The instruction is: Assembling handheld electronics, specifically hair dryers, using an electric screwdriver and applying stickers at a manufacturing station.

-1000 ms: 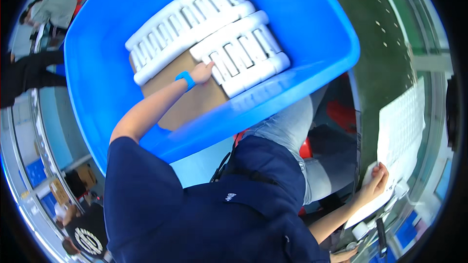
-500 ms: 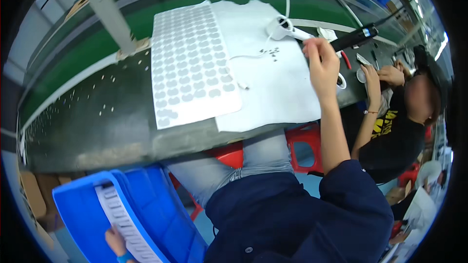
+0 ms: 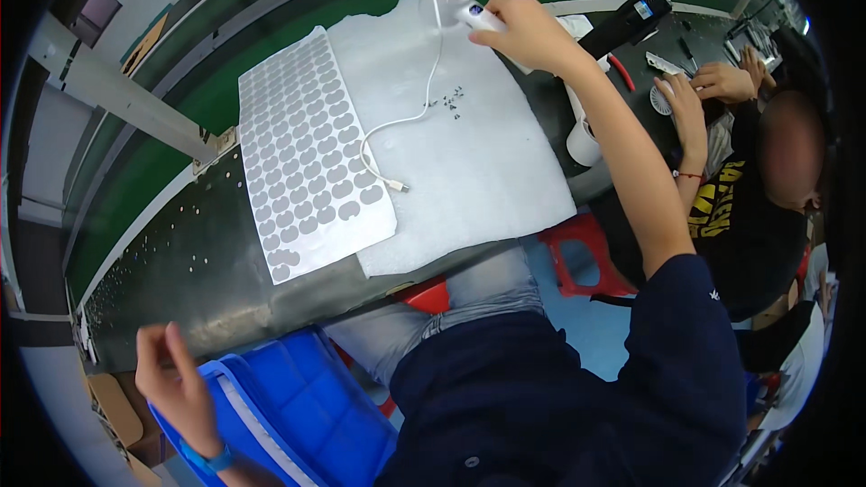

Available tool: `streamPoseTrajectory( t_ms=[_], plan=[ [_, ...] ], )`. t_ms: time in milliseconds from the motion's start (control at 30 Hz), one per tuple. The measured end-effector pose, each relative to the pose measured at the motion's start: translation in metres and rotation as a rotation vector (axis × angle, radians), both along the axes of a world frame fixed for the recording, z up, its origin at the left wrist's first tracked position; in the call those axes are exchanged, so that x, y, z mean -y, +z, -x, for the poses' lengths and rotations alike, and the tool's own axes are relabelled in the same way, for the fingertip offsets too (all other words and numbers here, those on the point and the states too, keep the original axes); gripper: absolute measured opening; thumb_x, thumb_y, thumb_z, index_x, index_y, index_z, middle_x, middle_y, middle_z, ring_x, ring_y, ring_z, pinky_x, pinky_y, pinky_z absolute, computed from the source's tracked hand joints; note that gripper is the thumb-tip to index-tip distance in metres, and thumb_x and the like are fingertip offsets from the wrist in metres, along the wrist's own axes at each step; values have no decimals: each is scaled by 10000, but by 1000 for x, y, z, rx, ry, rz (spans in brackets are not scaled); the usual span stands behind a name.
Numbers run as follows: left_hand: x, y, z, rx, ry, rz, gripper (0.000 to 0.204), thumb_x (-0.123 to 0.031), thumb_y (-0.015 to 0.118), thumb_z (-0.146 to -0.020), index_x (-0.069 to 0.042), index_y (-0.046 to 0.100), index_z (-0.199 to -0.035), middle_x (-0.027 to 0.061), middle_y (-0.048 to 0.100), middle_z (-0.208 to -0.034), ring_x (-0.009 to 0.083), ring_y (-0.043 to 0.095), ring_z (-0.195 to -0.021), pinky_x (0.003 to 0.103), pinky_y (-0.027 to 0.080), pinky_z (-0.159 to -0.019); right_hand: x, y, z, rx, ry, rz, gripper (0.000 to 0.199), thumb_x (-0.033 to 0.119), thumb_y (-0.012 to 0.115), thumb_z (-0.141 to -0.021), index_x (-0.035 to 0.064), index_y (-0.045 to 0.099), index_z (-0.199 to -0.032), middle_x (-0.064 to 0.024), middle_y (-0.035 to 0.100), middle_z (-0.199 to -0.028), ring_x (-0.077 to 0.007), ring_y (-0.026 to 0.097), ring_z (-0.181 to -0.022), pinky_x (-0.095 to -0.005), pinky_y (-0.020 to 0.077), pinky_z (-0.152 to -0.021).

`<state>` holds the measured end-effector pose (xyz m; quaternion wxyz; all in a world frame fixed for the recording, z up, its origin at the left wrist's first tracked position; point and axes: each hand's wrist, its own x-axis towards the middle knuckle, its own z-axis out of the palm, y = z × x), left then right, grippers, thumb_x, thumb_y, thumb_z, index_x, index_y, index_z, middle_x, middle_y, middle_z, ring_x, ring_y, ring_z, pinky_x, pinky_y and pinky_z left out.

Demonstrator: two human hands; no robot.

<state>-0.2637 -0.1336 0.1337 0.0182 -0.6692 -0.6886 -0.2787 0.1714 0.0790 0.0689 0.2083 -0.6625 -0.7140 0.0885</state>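
My right hand is closed around the handle of a white handheld device with a round, hollow head, at the far edge of the white foam sheet. A white cable hangs past the device's head and lies across the foam; its plug rests near the grey-patterned sheet. Nearer, several tiny dark screws lie loose on the foam. My left hand is raised above the blue crate at lower left, holding nothing, thumb and fingers apart.
A white sheet of grey stickers overlaps the foam's left side. Right of the foam are a black electric screwdriver, another white part and red-handled pliers. A co-worker's hands work at the right. White bits dot the dark bench.
My right hand has taken hold of the white device and moved it farther away. My left hand has left the crate's side and risen. The head view has shifted.
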Motion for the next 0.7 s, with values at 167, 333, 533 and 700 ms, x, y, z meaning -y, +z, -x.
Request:
streamPoseTrajectory(
  t_ms=[167,333,533,700],
  plan=[
    [-63,-14,-93,264,-559,231,43,7,582,-796,43,564,-811,111,560,-699,157,537,-629,255,432,-612,64,2,26,-763,-14,-30,375,303,591,-869,-42,584,-1017,-69,570,-768,-99,550,-581,-231,414,-519],
    [-108,-64,-189,890,-782,354,252,-161,555,-894,41,585,-1043,110,626,-922,175,587,-842,275,461,-763,118,-10,67,-1321,139,10,354,284,481,-940,-50,545,-1039,-43,556,-749,-100,523,-545,-220,394,-475],
    [-116,-88,-214,1313,-647,647,398,-319,478,-943,42,561,-1088,125,616,-969,185,593,-895,307,475,-808,133,-27,84,-1524,300,460,378,300,369,-978,-38,534,-1009,-128,611,-805,-152,583,-582,-244,470,-529],
    [-112,-108,-205,1760,-399,615,419,-363,487,-930,37,595,-994,125,625,-882,200,588,-835,330,466,-790,143,-37,72,-1417,378,488,448,269,397,-967,-110,480,-1191,-161,616,-934,-171,619,-715,-265,504,-650]
  ],
)
